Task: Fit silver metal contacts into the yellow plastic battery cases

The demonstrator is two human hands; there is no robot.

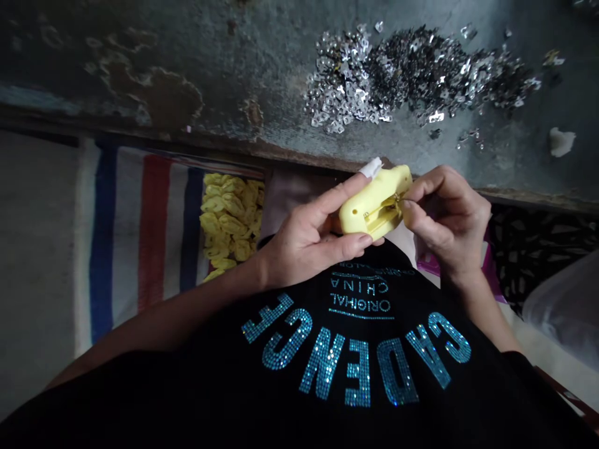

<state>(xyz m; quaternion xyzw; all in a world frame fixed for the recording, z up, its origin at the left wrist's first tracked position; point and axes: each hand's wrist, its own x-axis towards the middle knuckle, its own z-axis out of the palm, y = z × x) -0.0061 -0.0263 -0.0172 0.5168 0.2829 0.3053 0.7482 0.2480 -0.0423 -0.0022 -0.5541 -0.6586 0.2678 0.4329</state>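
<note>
My left hand is closed round a yellow plastic casing, holding it by the left end and underside. The casing has an open rectangular recess with small metal bits at its two ends, like a battery compartment. White tape wraps the tip of one left finger. At the casing's right end my right hand pinches a small metal contact between thumb and index finger, at the edge of the recess. The fingertips partly hide that contact.
Many small shiny metal contact plates lie heaped on the worn metal bench. A white scrap lies at its right. Several yellow casings fill a striped woven bag at lower left. Patterned black cloth is at right.
</note>
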